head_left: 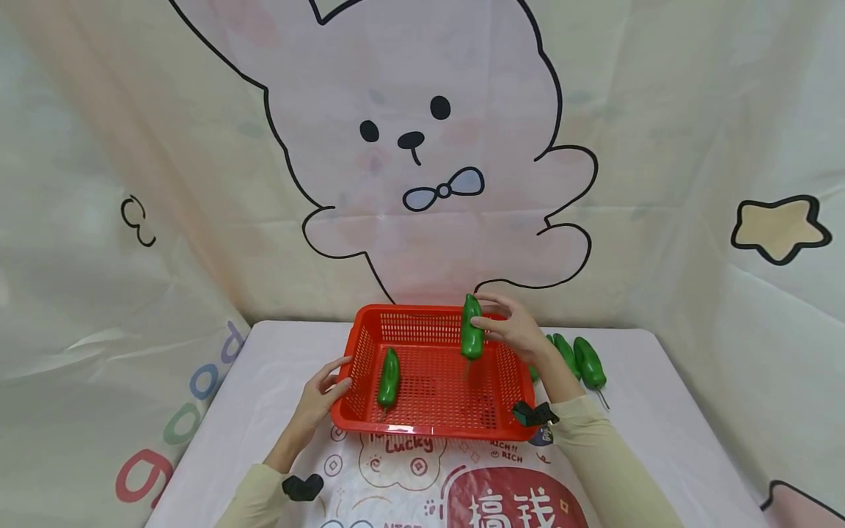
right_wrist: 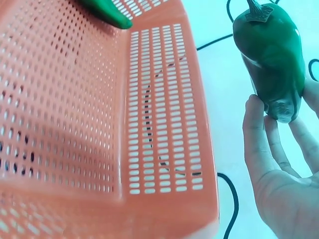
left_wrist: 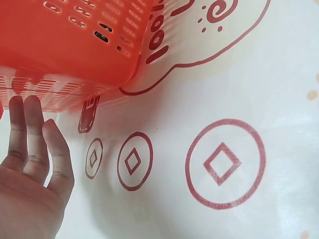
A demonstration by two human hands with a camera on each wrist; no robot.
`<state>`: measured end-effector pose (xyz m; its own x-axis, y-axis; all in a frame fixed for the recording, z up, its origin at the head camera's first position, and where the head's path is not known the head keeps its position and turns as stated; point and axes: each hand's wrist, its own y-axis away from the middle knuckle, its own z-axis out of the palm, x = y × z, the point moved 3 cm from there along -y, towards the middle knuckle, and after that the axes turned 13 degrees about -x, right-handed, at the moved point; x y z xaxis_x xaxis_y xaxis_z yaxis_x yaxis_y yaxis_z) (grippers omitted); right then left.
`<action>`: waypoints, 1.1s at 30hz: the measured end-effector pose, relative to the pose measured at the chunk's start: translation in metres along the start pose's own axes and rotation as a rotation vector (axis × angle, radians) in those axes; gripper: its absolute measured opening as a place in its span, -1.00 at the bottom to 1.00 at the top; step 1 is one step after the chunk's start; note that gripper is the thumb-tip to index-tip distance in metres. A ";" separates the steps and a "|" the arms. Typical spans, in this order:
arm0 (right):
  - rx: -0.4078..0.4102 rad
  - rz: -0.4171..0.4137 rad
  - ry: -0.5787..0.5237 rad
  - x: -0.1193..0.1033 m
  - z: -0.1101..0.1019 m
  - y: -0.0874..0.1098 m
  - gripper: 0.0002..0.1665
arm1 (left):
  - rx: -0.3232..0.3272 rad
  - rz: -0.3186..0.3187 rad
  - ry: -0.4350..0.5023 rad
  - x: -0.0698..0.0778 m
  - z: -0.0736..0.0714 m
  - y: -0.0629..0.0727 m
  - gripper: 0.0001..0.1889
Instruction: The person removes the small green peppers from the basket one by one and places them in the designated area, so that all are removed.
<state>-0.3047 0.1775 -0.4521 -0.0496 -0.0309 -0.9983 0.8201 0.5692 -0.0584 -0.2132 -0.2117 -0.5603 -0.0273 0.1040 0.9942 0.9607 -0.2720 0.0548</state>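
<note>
My right hand (head_left: 518,331) pinches a green pepper (head_left: 472,341) between thumb and fingers, above the back right part of a red plastic basket (head_left: 429,430). In the right wrist view, this pepper (right_wrist: 271,55) has its stem end away from the fingers. My left hand (head_left: 318,400) touches the basket's left rim with thumb and forefinger. Its other fingers (left_wrist: 34,132) look nearly straight against the outer wall in the left wrist view. Inside the basket, on the left, lies another green pepper (head_left: 389,380). Several loose peppers (head_left: 589,363) lie right of the basket, partly hidden by my right arm.
A white printed cloth (head_left: 396,491) covers the table beneath the basket. Behind the table hangs a curtain (head_left: 634,242) with a cartoon animal, and more curtain stands close on both sides. A dark band (head_left: 302,488) sits at my left wrist.
</note>
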 end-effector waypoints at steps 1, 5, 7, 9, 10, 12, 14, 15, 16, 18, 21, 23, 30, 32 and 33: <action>-0.002 -0.002 0.005 0.000 -0.002 0.002 -0.31 | 0.001 0.002 0.000 -0.001 0.000 0.000 -0.46; 0.007 -0.004 0.007 0.001 -0.010 0.011 -0.29 | 0.012 0.005 -0.001 -0.003 0.000 -0.001 -0.48; 0.016 -0.003 0.009 0.001 -0.015 0.016 -0.29 | 0.016 0.006 -0.005 -0.003 0.000 -0.001 -0.48; 0.030 0.004 0.008 0.002 -0.020 0.021 -0.29 | 0.016 0.009 -0.009 -0.003 0.000 -0.001 -0.48; 0.036 0.006 0.009 0.002 -0.024 0.024 -0.29 | 0.017 0.009 -0.007 -0.003 0.000 -0.001 -0.48; 0.051 0.013 0.002 0.003 -0.030 0.029 -0.28 | 0.017 0.010 -0.007 -0.003 0.000 -0.001 -0.48; 0.070 0.023 -0.007 0.004 -0.037 0.036 -0.27 | 0.017 0.004 -0.004 -0.002 0.000 -0.001 -0.48; 0.083 0.029 -0.007 0.005 -0.041 0.039 -0.26 | 0.018 0.000 -0.007 -0.003 0.000 -0.001 -0.48; 0.094 0.034 -0.002 0.006 -0.045 0.042 -0.26 | 0.020 -0.004 -0.006 -0.003 0.000 -0.001 -0.48; 0.117 0.044 0.009 0.007 -0.051 0.049 -0.26 | 0.021 -0.006 -0.007 -0.003 -0.001 -0.001 -0.47; 0.147 0.055 0.030 0.008 -0.062 0.059 -0.26 | 0.021 -0.001 -0.004 -0.004 -0.001 -0.001 -0.47; 0.162 0.059 0.047 0.009 -0.068 0.065 -0.26 | 0.020 0.001 0.003 -0.004 -0.001 -0.001 -0.47; 0.220 0.071 0.097 0.012 -0.091 0.091 -0.28 | 0.018 -0.006 0.006 -0.004 -0.001 -0.001 -0.46; 0.237 0.078 0.126 0.012 -0.097 0.098 -0.27 | 0.021 -0.008 0.008 -0.004 -0.001 -0.002 -0.47; 0.244 0.082 0.142 0.013 -0.099 0.102 -0.26 | 0.021 -0.007 0.009 -0.004 -0.001 -0.002 -0.47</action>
<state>-0.2780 0.3166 -0.4703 -0.0429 0.1315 -0.9904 0.9367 0.3501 0.0060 -0.2150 -0.2123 -0.5646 -0.0368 0.0973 0.9946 0.9660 -0.2515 0.0604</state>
